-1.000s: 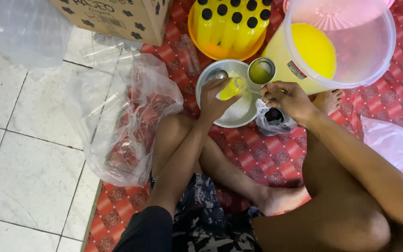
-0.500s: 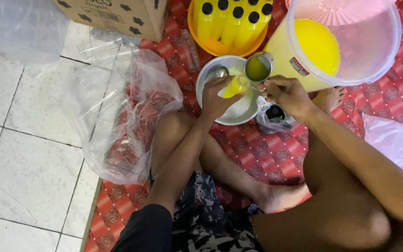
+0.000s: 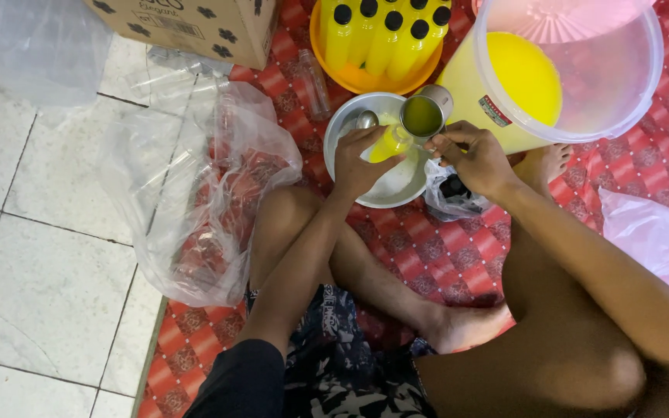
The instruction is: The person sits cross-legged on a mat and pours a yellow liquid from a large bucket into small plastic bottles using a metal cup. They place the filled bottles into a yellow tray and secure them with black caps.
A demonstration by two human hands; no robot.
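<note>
My left hand (image 3: 359, 162) grips a small plastic bottle (image 3: 389, 142) partly filled with yellow liquid, held over a metal bowl (image 3: 396, 190) on the red patterned mat. My right hand (image 3: 474, 159) holds a metal cup (image 3: 424, 114) of yellow liquid by its handle, tilted against the bottle's mouth. A spoon (image 3: 365, 119) lies in the bowl. Right behind the cup stands a large clear bucket (image 3: 574, 73) holding yellow liquid.
An orange basin (image 3: 377, 46) with several filled, black-capped bottles sits at the back. A cardboard box (image 3: 195, 27) is at the far left, a clear bag of empty bottles (image 3: 195, 193) on the left, a small bag of black caps (image 3: 452, 190) by my right wrist.
The cup has stayed at the bottle's mouth while the yellow level in the bottle has risen. Both hands have hardly shifted.
</note>
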